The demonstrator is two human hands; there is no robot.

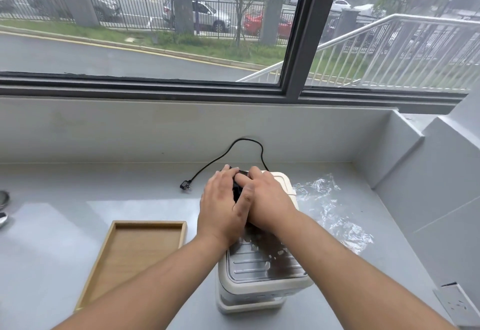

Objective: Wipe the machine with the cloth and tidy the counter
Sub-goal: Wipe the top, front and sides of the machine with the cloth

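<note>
A cream-white machine [262,275] with a ribbed metal top tray stands on the grey counter [78,189] in front of me. Both my hands rest on its far end, pressed around a dark cloth [237,189] that shows only as a black patch between the fingers. My left hand [223,207] covers the cloth from the left. My right hand [265,197] overlaps it from the right, thumb crossing the left hand. The machine's black power cord [228,153] loops to the back wall and ends in an unplugged plug [185,185] lying on the counter.
An empty wooden tray [109,251] lies left of the machine. Crumpled clear plastic film [335,213] lies to its right. A metal item [4,207] sits at the left edge. A wall socket [457,306] is low on the right wall. A window runs behind.
</note>
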